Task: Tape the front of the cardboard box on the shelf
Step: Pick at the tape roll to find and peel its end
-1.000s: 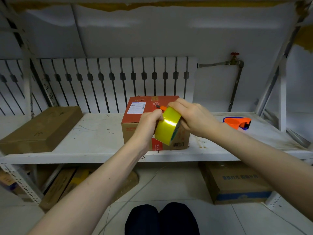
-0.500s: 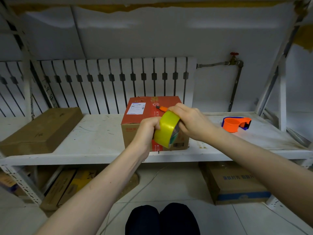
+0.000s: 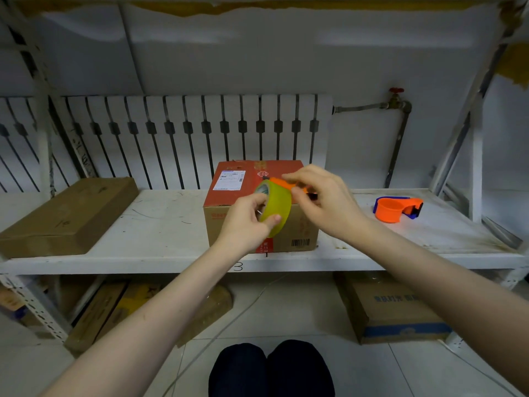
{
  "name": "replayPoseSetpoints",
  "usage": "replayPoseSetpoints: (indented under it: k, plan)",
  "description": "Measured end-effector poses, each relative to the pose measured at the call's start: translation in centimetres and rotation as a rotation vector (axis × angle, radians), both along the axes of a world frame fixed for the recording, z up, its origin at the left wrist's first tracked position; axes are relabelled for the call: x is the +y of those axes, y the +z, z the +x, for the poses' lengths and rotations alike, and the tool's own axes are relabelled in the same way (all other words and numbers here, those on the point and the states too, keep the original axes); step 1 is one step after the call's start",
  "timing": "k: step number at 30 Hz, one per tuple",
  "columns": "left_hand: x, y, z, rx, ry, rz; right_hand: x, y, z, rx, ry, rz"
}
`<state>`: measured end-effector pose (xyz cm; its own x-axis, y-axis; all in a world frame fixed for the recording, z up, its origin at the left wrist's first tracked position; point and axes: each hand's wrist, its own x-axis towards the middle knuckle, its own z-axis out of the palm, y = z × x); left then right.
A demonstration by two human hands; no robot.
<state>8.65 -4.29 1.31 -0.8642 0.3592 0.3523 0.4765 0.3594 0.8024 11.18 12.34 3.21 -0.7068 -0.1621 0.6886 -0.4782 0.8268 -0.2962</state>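
Observation:
A cardboard box (image 3: 303,233) with a red top and a white label stands at the middle of the white shelf (image 3: 160,224), its front face toward me. My left hand (image 3: 246,222) grips a yellow tape roll (image 3: 277,207) in front of the box, thumb on the roll's outer face. My right hand (image 3: 323,199) holds a thin orange tool (image 3: 282,183) against the top of the roll, fingers pinched around it. The hands and roll hide much of the box's front.
An orange and blue tape dispenser (image 3: 396,209) lies on the shelf to the right. A flat brown box (image 3: 65,216) lies at the shelf's left end. More cardboard boxes (image 3: 392,308) sit on the floor below. A radiator (image 3: 183,138) stands behind.
Both hands lifted the tape roll slightly and turned it, so its yellow face now points more toward me. The right hand shifted to the roll's top with the orange tool.

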Motion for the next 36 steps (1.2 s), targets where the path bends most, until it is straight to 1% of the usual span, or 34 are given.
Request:
replayPoseSetpoints:
  k: [3,8,11,14,16,18,20,21,22,24,26,28,30,34,36]
  plan:
    - [0.4,0.2,0.2,0.047,0.048,-0.037,-0.9,-0.8,0.1,0.047,-0.003,0.056]
    - [0.4,0.4,0.3,0.084,0.087,-0.083,-1.4,-1.1,0.2,0.121,0.003,0.028]
    - [0.3,0.4,0.3,0.089,0.081,-0.105,-1.3,-0.7,0.2,0.101,0.037,0.022]
    - [0.3,0.5,0.4,0.077,0.058,-0.16,-0.7,0.1,-0.1,0.039,0.054,0.033]
    - [0.5,0.6,0.5,0.079,0.053,-0.195,-0.6,0.5,-0.2,0.027,0.031,0.086]
    - [0.6,0.8,0.6,0.083,0.056,-0.22,-0.6,0.7,0.0,0.084,-0.006,0.186]
    - [0.6,1.1,0.8,0.068,0.04,-0.201,-0.7,0.7,0.2,0.157,-0.047,0.296]
    - [0.5,1.2,0.9,0.051,0.01,-0.167,-0.8,0.6,0.3,0.173,-0.068,0.319]
    - [0.5,1.2,0.9,0.027,-0.033,-0.134,-0.9,0.6,0.2,0.164,-0.09,0.319]
    - [0.4,1.1,1.2,-0.02,-0.11,-0.113,-1.0,0.4,-0.4,0.088,-0.141,0.27]
    - [0.1,0.7,1.0,-0.026,-0.105,-0.111,-0.6,0.1,-1.0,-0.035,-0.151,0.178]
    - [-0.5,0.4,0.5,-0.037,-0.061,-0.053,-0.2,-0.1,-1.2,-0.162,-0.076,0.05]
    - [-1.0,0.2,-0.1,-0.075,-0.057,0.01,0.0,-0.3,-1.2,-0.228,0.015,-0.024]
    - [-1.6,-0.4,-1.4,-0.14,-0.08,0.02,-0.2,-0.4,-1.0,-0.266,0.125,-0.061]
    - [-1.6,-0.6,-2.4,-0.157,-0.044,0.041,-0.8,-0.1,-1.0,-0.286,0.178,-0.063]
